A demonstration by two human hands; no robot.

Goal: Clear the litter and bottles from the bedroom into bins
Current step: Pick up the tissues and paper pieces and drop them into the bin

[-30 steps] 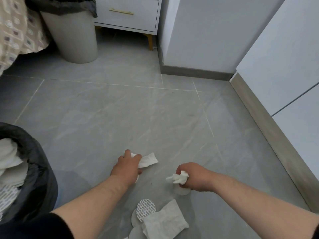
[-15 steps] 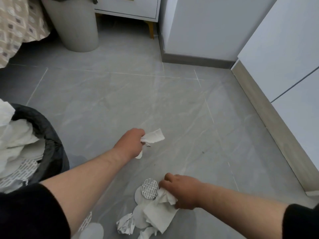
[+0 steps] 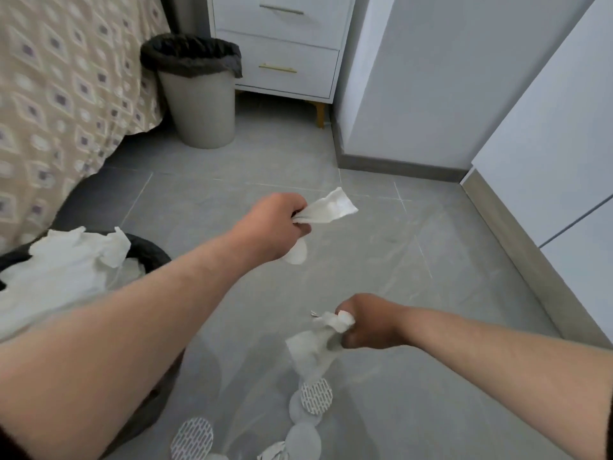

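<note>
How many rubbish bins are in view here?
2. A pale bin with a dark liner stands between the bed and the drawers; a black-lined bin, heaped with tissues, sits lower left, partly hidden by the left arm.

Soft, even daylight fills the room, bright but without harsh glare. The grey tiled floor (image 3: 381,247) carries a faint sheen, with pale smeared reflections near the bottom centre. Shadows are gentle: a dark patch lies under the patterned bedspread (image 3: 66,104) at far left, and another beneath the white drawer unit (image 3: 282,54). The bedspread's pattern is smeared by motion blur. The wide lens bends the cabinet (image 3: 547,144) edges at right, and the near forearms look soft and oversized.
</note>
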